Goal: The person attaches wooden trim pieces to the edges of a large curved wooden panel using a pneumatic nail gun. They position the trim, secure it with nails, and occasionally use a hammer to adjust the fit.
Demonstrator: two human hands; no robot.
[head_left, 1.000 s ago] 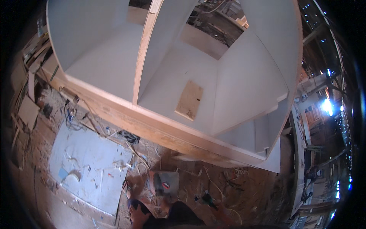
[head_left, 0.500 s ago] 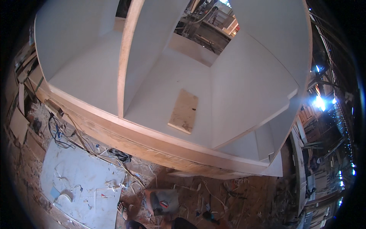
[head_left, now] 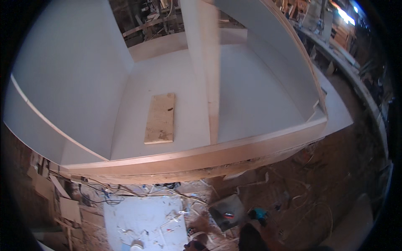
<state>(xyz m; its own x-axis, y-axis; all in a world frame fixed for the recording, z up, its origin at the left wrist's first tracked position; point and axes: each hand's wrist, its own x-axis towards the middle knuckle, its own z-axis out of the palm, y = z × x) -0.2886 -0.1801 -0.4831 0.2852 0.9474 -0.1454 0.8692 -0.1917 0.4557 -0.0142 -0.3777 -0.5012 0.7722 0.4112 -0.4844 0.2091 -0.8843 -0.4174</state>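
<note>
Right hand: I make out the right hand (head_left: 270, 238) only as a dim, blurred shape at the lower edge, just below the teal tool; I cannot tell whether its fingers are clenched around anything.
Left hand: out of my view, so I cannot tell its state.
Teal tool: the teal tool (head_left: 260, 213), with a dark part on its left, shows low in my view, right of the grey square piece; its exact kind is too blurred for me.
Cabinet: the big white-lined cabinet (head_left: 176, 161) fills most of my view, its pale wooden front edge running across nearest me.
Divider: an upright divider (head_left: 212, 83) with a bare wood edge parts the middle bay from the right one.
Plank: a short wooden plank (head_left: 160, 119) with a dark knot lies flat in the middle bay, left of the divider, touching neither side wall.
Grey square piece: the grey square piece (head_left: 222, 207) lies on the floor (head_left: 293, 209) with a small red item (head_left: 228, 216) on it.
White sheet: a littered white sheet (head_left: 144, 213) lies on the floor, left of the grey square piece.
Offcuts: wood offcuts (head_left: 70, 210) lie at lower left.
</note>
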